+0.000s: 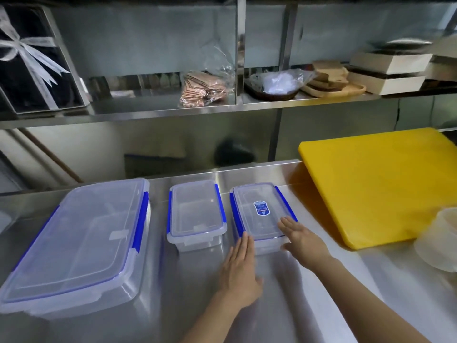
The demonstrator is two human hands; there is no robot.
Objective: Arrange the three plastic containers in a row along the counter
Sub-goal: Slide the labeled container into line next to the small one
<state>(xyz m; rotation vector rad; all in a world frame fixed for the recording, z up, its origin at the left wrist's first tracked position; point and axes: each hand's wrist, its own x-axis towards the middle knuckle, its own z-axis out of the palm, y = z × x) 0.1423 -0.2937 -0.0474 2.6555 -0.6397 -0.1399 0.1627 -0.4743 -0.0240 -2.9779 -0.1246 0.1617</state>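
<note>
Three clear plastic containers with blue-clipped lids stand side by side on the steel counter point(284, 293). The large one point(74, 246) is at the left, a small one point(196, 214) in the middle, and a small one with a blue label point(259, 211) at the right. My left hand point(241, 271) lies flat with fingers straight, its fingertips at the near left corner of the labelled container. My right hand point(303, 240) is flat too, fingers resting against the near right corner of that container's lid. Neither hand grips anything.
A thick yellow cutting board point(380, 184) lies to the right of the containers. A pale round tub point(442, 238) sits at the right edge. The steel shelf above holds a black ribboned box point(34, 63), packets, a basket, wooden boards and boxes.
</note>
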